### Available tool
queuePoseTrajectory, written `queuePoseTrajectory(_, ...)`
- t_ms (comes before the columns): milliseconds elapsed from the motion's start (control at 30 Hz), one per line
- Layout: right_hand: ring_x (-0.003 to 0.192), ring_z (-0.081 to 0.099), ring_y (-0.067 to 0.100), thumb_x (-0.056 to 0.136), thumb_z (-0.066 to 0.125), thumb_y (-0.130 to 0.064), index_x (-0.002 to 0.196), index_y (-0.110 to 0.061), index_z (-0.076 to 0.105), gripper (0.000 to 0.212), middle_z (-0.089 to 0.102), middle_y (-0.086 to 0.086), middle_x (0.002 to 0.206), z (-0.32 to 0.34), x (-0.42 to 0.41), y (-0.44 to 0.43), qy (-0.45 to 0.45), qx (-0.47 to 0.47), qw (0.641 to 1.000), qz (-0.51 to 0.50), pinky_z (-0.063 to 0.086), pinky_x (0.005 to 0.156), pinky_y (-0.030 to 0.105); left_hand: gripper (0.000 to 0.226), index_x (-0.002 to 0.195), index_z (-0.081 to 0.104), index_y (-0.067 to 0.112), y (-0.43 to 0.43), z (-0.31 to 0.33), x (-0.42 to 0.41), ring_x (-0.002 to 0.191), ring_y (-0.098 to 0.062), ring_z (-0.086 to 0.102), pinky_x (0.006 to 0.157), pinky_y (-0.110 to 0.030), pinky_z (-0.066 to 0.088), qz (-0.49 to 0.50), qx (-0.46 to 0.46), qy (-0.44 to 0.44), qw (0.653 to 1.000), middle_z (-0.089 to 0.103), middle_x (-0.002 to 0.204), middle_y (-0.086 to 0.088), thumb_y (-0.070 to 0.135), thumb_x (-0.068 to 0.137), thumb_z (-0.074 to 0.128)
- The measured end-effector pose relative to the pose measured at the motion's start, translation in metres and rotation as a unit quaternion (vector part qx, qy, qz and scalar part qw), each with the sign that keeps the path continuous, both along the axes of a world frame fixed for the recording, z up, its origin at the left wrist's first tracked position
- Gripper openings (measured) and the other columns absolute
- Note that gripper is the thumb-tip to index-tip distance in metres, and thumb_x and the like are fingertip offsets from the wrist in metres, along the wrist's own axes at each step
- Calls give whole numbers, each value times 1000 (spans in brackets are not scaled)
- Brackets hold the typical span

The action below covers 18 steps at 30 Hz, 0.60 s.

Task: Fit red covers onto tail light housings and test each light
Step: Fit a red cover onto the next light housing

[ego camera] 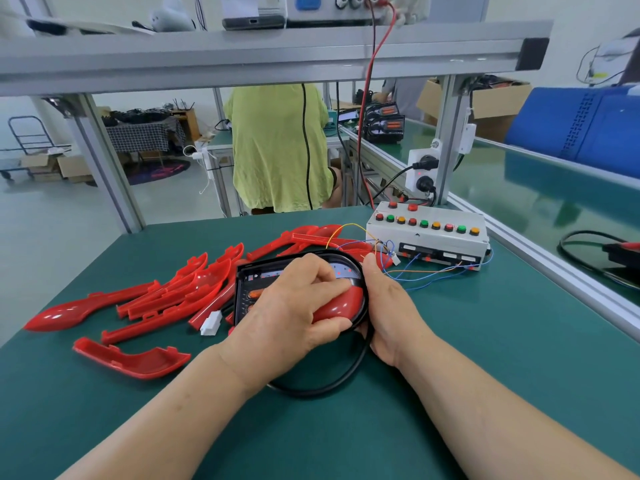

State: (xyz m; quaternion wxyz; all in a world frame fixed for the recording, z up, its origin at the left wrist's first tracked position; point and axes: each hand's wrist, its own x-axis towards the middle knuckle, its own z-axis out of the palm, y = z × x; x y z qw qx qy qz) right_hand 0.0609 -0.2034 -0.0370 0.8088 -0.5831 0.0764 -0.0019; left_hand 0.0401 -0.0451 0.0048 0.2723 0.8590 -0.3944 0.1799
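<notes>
While the fingers (325,282) of the left hand (294,310) curl over the top of a red cover (337,306) and its thumb clamps the near edge, the right hand (391,306) grips the rounded right end of the black tail light housing (242,282), thumb up along the rim. The cover lies in the housing's right end, at the middle of the green table (485,358). A black cable (329,388) loops out from under the hands. Just left lie a white connector (212,323) and a heap of loose red covers (166,296); a single cover (131,358) lies apart, nearer. Behind to the right stands a button-topped test box (429,237), with thin wires (433,271) trailing toward the housing.
</notes>
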Motion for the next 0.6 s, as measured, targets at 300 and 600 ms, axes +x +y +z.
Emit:
queuePoseTrajectory(300, 91, 69, 27, 100, 37, -61, 119, -17, 67, 57, 73, 12, 112, -1, 1, 0, 4, -15, 1000, -3, 51, 71, 36, 43, 120, 68, 7, -4, -2, 0, 99, -19, 51, 94, -27, 41, -17, 3, 8, 1000, 49, 109, -1, 26, 82, 71)
queuePoseTrajectory(600, 110, 67, 36, 101, 38, -56, 111, -18, 71, 52, 74, 12, 111, 4, 0, 1, 12, -12, 1000, -7, 48, 101, 58, 41, 116, 70, 7, -2, -3, -1, 96, -10, 47, 92, -12, 36, 4, -2, -5, 1000, 49, 106, 1, 23, 78, 74)
